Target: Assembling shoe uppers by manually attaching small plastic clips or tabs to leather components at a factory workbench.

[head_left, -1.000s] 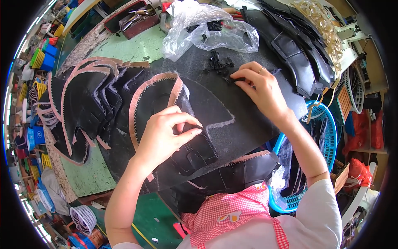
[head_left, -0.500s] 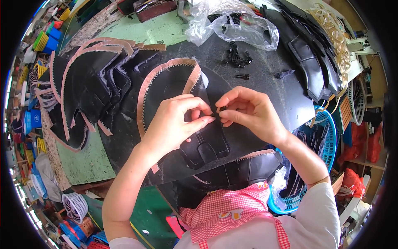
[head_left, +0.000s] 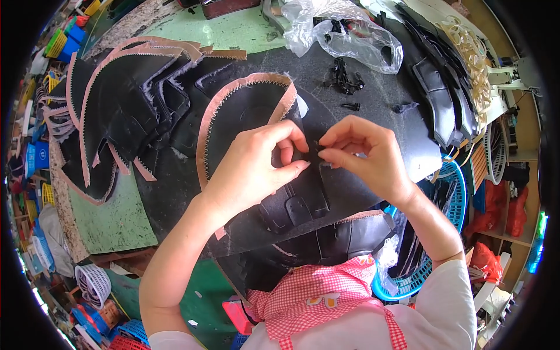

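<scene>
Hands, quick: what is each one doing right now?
Left hand: closed, pinching the black leather piece at its edge.
Right hand: closed, pinching a small black clip against that same edge.

The small black part (head_left: 318, 147) pinched between both hands is too small to identify. The left hand (head_left: 251, 169) hides the middle of the black cut piece (head_left: 245, 108). Contents of the clear plastic bag (head_left: 344, 35) at the worktop's far edge are indistinct.
</scene>
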A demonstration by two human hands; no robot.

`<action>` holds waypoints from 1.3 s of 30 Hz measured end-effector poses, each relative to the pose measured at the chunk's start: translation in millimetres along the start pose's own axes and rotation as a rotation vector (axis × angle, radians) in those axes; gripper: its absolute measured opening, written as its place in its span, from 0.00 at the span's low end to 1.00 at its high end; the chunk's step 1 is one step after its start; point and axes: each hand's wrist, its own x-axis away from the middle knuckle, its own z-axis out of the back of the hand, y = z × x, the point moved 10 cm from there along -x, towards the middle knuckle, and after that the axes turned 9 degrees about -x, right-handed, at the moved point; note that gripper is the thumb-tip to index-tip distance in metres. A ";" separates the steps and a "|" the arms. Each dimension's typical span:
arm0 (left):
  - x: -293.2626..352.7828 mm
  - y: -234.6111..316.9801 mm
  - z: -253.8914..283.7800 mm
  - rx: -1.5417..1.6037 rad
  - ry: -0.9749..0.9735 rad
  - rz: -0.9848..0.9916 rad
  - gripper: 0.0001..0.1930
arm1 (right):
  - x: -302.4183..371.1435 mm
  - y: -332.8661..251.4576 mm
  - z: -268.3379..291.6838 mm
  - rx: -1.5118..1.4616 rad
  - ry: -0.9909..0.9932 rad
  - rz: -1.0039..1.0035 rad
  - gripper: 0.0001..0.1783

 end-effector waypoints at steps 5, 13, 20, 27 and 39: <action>1.7 8.7 9.6 -0.049 0.163 -0.182 0.20 | -7.8 -5.4 -12.1 0.060 -0.019 0.037 0.07; 1.3 3.4 8.9 -0.004 0.089 -0.022 0.21 | 1.7 -11.4 -14.0 0.227 -0.060 0.062 0.07; 0.7 2.6 8.2 -0.047 0.111 -0.071 0.22 | -5.2 -11.3 -5.1 0.128 0.026 0.034 0.08; 0.6 1.1 7.7 -0.042 0.118 -0.065 0.22 | -0.8 -18.5 -17.4 0.265 -0.050 0.121 0.08; 5.9 10.4 7.1 -0.086 0.068 -0.161 0.09 | 8.0 -38.0 77.8 0.502 0.279 0.346 0.06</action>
